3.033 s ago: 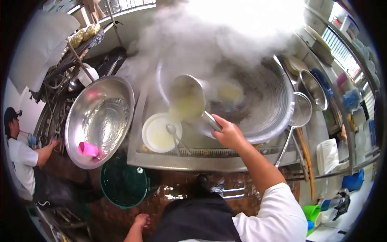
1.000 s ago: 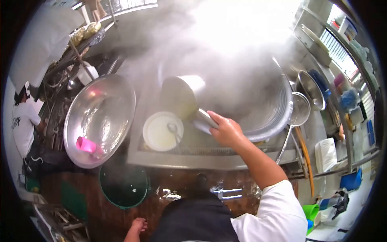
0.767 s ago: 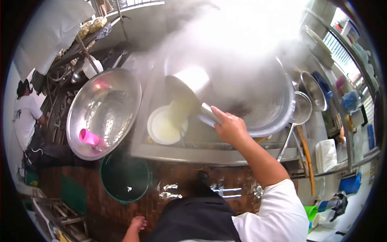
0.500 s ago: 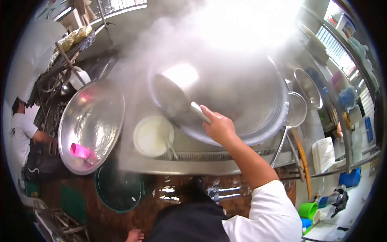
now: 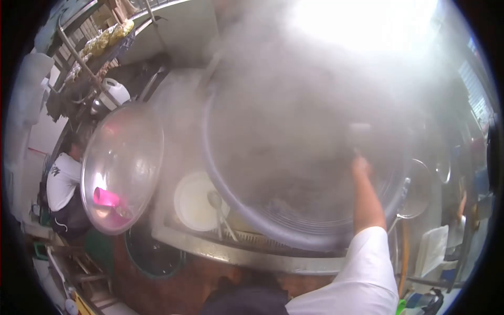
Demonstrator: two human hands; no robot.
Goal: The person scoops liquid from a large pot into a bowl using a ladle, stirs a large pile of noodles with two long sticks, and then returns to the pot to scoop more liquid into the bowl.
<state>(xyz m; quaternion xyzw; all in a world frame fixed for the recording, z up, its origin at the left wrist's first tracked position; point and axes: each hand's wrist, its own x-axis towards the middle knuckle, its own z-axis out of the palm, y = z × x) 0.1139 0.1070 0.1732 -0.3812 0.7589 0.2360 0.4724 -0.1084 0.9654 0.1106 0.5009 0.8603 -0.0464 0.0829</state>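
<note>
Thick steam fills the large steel wok (image 5: 294, 226) in front of me. My right hand (image 5: 361, 166) reaches out over the wok's right side, fingers closed on the handle of a metal scoop (image 5: 359, 134), which shows only as a dim shape through the steam. My white sleeve (image 5: 362, 273) is at the bottom right. My left hand is out of sight. A white bowl (image 5: 190, 205) with a metal spoon (image 5: 215, 202) in it stands on the steel counter just left of the wok.
A wide steel basin (image 5: 126, 157) holding a pink cup (image 5: 106, 197) stands at the left, with a green bucket (image 5: 152, 257) below it on the wet floor. A person in a white shirt (image 5: 62, 181) works at the far left. Strainers and utensils hang at the right.
My right hand has swung the scoop from above the white bowl across to the wok's right side. Steam has thickened and hides most of the wok. The view has shifted.
</note>
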